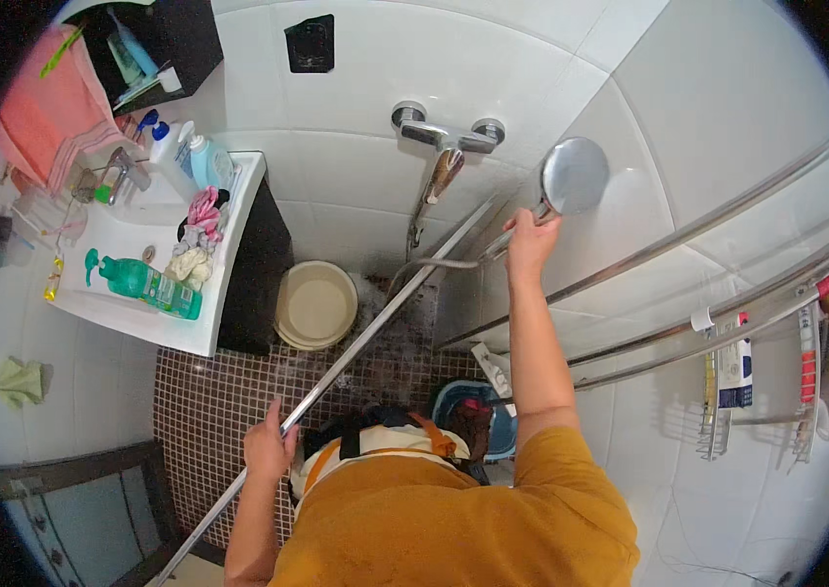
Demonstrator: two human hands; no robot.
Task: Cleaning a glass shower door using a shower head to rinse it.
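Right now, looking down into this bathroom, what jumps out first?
The right hand lifts a round chrome shower head against the white tiled wall. The left hand grips a long metal rod running diagonally over the brown mosaic floor.

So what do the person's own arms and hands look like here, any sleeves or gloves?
Both hands are bare: no gloves, rings or watch show on the left hand or the right hand. The forearms are bare too. The person wears a mustard-yellow short-sleeved top; its sleeve ends just above the right elbow. No markings show on the fabric.
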